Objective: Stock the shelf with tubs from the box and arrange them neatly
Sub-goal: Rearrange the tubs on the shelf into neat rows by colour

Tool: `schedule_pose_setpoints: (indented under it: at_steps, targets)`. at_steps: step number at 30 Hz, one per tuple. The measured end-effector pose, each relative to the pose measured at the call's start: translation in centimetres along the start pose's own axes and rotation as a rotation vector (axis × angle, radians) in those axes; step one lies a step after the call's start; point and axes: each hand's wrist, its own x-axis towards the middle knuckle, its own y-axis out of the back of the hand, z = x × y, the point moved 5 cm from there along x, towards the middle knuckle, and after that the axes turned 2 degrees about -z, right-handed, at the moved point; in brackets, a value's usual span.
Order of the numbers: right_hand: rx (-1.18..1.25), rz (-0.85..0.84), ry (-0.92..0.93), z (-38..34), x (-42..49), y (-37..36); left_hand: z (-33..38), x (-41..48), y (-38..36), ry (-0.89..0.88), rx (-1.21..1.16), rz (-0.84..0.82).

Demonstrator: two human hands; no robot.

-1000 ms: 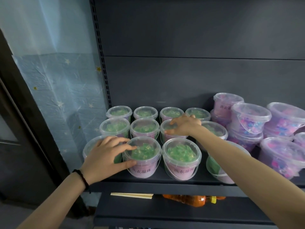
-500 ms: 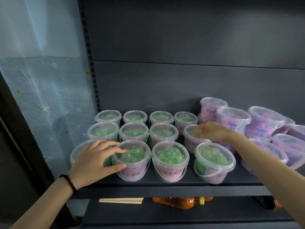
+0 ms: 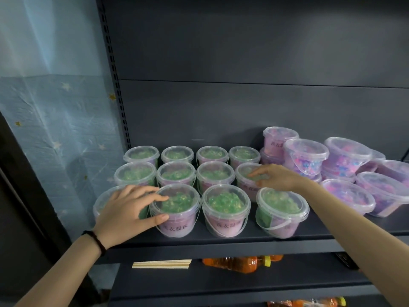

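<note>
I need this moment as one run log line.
phase: aligning green tubs | left hand: rests on front-left tub, touches next tub | right hand: touches middle-row right-end tub

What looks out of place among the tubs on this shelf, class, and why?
The front-right green tub sits tilted while the other green tubs stand upright in rows. The pink tubs to the right are piled unevenly, several tilted, not in rows.
</note>
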Motion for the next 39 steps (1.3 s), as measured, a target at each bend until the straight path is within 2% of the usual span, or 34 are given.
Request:
schedule_pose_setpoints:
  at_steps: [6,11,13,16,21,27,31,34,39]
  targets:
    - [0.013,0.134,0.032,1.1,-5.0,0.8,1.2,0.6,1.0,-0.023,0.031,0.007]
    - [0.143,-0.109,-0.077,1.9,-9.1,-0.3,4.2,2.0,0.6,-0.104,0.012,0.024]
    - [0.178,-0.125,-0.104,1.9,-9.4,-0.8,5.3,2.6,-0.1,-0.157,-0.009,-0.004]
    - [0.132,-0.034,-0.137,0.8,-9.0,-0.9,6.2,3.1,-0.9,-0.186,-0.021,-0.031]
    - [-0.13,0.052,-0.284,-0.6,-7.9,-2.4,6.1,2.9,-1.8,-0.218,0.051,-0.038]
    - [-0.128,0.121,-0.364,-1.3,-7.8,-3.1,5.9,2.7,-1.9,-0.209,0.076,-0.006]
    - [-0.077,0.152,-0.359,-1.5,-8.3,-3.4,6.7,3.2,-1.6,-0.164,0.065,-0.006]
    - [-0.029,0.146,-0.336,-1.2,-8.5,-3.5,8.6,3.6,-1.3,-0.173,0.021,0.087]
    - [0.192,0.253,-0.178,0.8,-9.3,-3.0,13.8,4.8,-2.5,-0.253,0.016,0.052]
